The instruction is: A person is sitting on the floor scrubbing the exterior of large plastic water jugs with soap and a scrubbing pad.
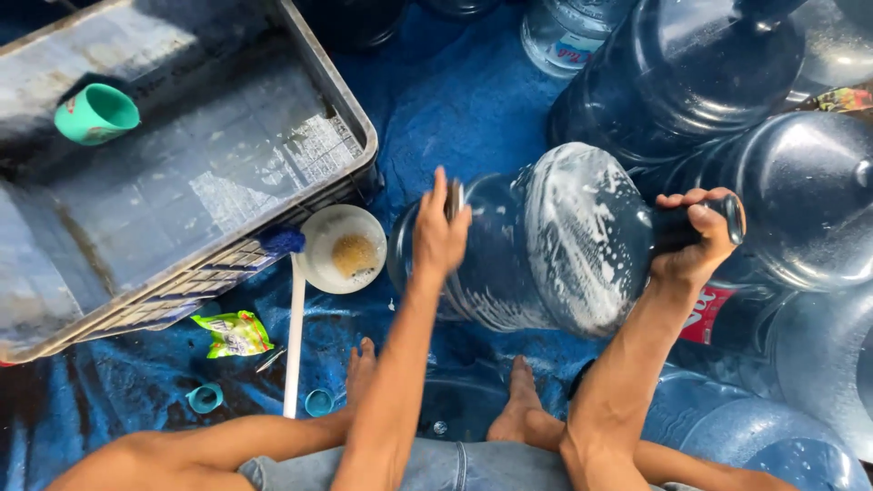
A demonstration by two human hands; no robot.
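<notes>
A large clear blue water jug [555, 245] lies on its side in front of me, streaked with white soap foam. My left hand [439, 232] presses a small scrubbing pad against the jug's base end on the left. My right hand [698, 238] grips the jug's dark neck on the right. My bare feet rest on the blue tarp just below the jug.
A grey plastic crate [355, 118] lined with wet plastic holds a green cup [95, 114] at the left. A white bowl [344, 247], a white-handled brush [293, 318], a green sachet [235, 333] and small blue caps lie on the tarp. Several more jugs [691, 73] crowd the right.
</notes>
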